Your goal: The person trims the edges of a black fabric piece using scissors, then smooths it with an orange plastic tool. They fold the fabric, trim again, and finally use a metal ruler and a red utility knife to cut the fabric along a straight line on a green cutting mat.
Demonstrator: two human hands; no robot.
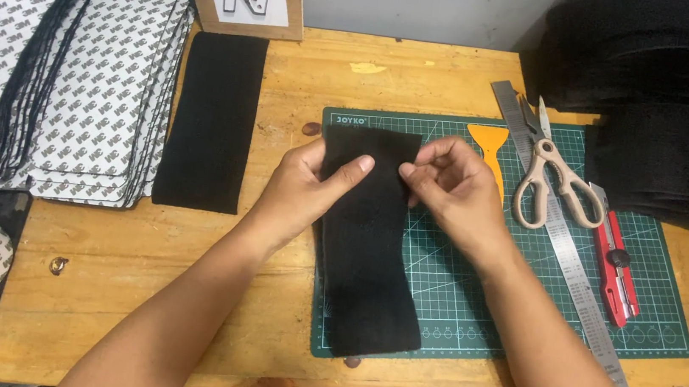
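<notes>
- lying lengthwise on the green cutting mat (605,315), the black felt strip (371,265) should stay flat.
- left hand (306,194) grips its 10 o'clock edge.
- right hand (456,188) pinches the 2 o'clock edge; judged best kept light.

You're sitting at a small craft workshop bench — a bare wooden table (185,245) with a green gridded cutting mat (523,281) under your hands. Just right of your right hand (455,192) lie an orange scraper (490,149), scissors (555,177), a long steel ruler (568,260) and a red utility knife (616,269), with a heap of black fabric (669,108) beyond them. Well left of your left hand (306,189) sit stacks of patterned backing sheets (58,78) and a black strip (211,120) — batch handwork, not a home table.
</notes>
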